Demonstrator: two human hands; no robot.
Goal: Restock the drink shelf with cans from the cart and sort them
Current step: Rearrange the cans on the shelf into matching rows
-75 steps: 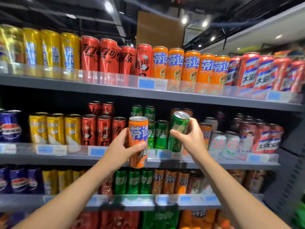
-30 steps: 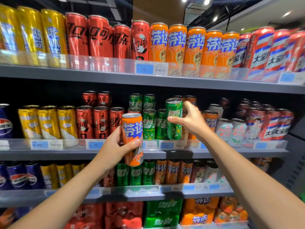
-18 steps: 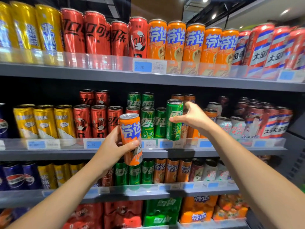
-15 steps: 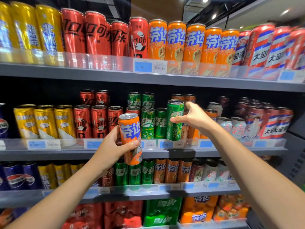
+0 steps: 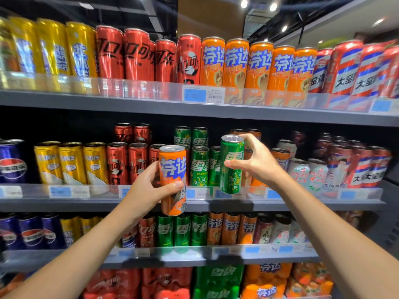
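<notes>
Left hand (image 5: 146,186) wrapped round orange can (image 5: 172,180), waiting; right hand (image 5: 259,162) pinching green can (image 5: 231,164), steadying beside green row (image 5: 199,165).

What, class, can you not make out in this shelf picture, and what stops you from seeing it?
- The cart: outside the head view altogether.
- Whether the green can already stands on the middle shelf: the clear front rail covers its base.
- The orange cans behind the right hand: mostly hidden by the hand.
- The price tag print: blurred.
- The left hand covers part of its orange can.
</notes>
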